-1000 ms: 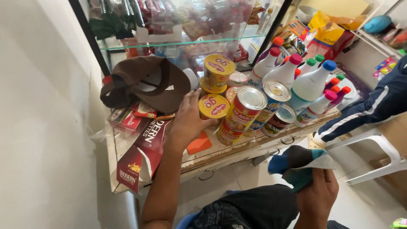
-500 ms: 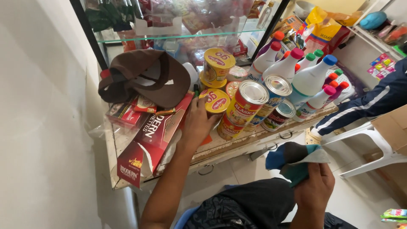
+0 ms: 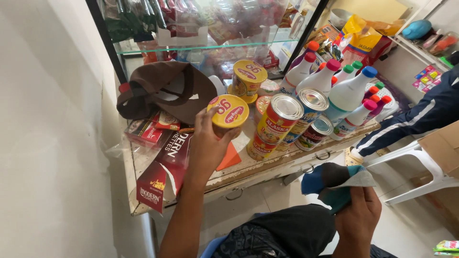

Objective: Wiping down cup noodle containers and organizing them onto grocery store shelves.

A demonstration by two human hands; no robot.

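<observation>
We face a crowded shop surface (image 3: 239, 174) under a glass cabinet, packed with tins, capped bottles (image 3: 346, 93) and a brown cap (image 3: 167, 91). Our left hand (image 3: 208, 143) has its fingers wrapped round a yellow noodle cup (image 3: 229, 114), lifted just above the surface. Our right hand (image 3: 356, 217) grips a blue cloth (image 3: 330, 181) near our lap. Wiping seems under way: this cup is up, a second cup (image 3: 248, 76) and the tins (image 3: 282, 119) stand untouched.
</observation>
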